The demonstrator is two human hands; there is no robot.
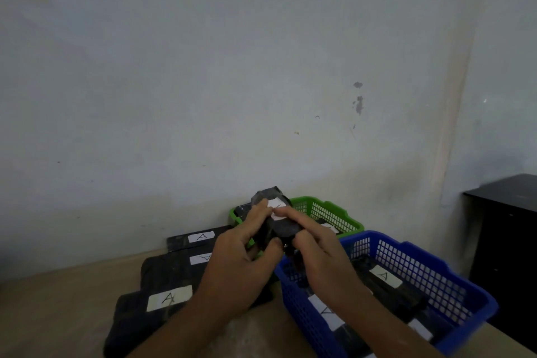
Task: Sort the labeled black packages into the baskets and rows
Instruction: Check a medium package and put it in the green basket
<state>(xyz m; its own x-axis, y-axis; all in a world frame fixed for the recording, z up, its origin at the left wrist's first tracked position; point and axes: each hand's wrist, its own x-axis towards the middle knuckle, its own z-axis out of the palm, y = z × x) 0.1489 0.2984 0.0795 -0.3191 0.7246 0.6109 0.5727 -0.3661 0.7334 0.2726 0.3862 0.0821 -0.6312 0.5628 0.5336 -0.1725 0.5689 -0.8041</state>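
Note:
Both hands hold one black package point(280, 224) with a white label in the air, above the gap between the two baskets. My left hand point(244, 259) grips its left side and my right hand point(313, 250) grips its right side, one finger lying across the label. A row of black packages with "A" labels point(162, 296) lies flat on the table at the left. The blue basket point(453, 291) at the right holds several labelled black packages. Behind it, the green basket point(328, 212) also has black packages inside.
The tan table point(66, 308) runs up to a pale wall. A black cabinet point(508, 241) stands at the far right, beside the blue basket.

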